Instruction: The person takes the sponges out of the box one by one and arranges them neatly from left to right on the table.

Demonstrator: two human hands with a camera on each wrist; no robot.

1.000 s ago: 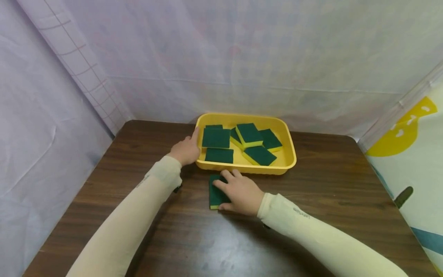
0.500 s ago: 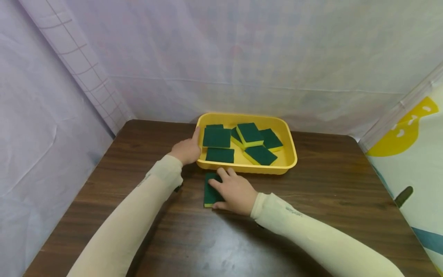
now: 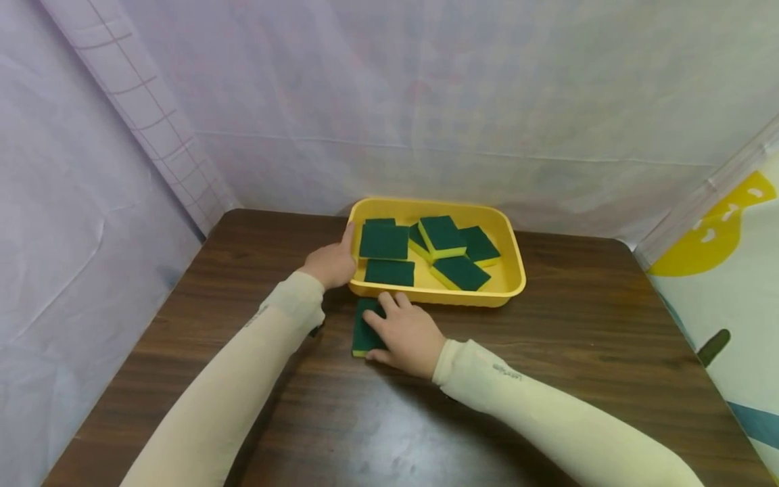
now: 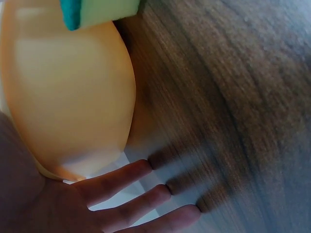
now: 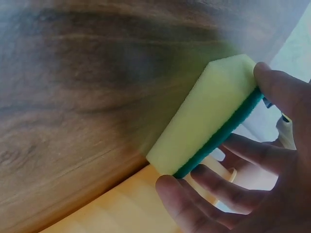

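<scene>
While the left hand (image 3: 331, 264) is resting open against the yellow tray (image 3: 512, 270), the right hand (image 3: 404, 331) is gripping a sponge (image 3: 363, 330) beside the tray's near edge; catching that rim could be tipping it.

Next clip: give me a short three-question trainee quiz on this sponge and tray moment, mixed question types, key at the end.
1. True or false: the right hand has a grip on the green-and-yellow scouring sponge on the table, thumb on one edge and fingers on the other.
2. Multiple choice: the left hand rests against the rectangular yellow plastic tray at its A) right side B) left side C) far rim.
3. Short answer: where does the gripped sponge lie relative to the tray on the dark brown wooden table?

Key
1. True.
2. B.
3. Outside the tray, on the table just in front of its near rim, towards the left corner.
</scene>
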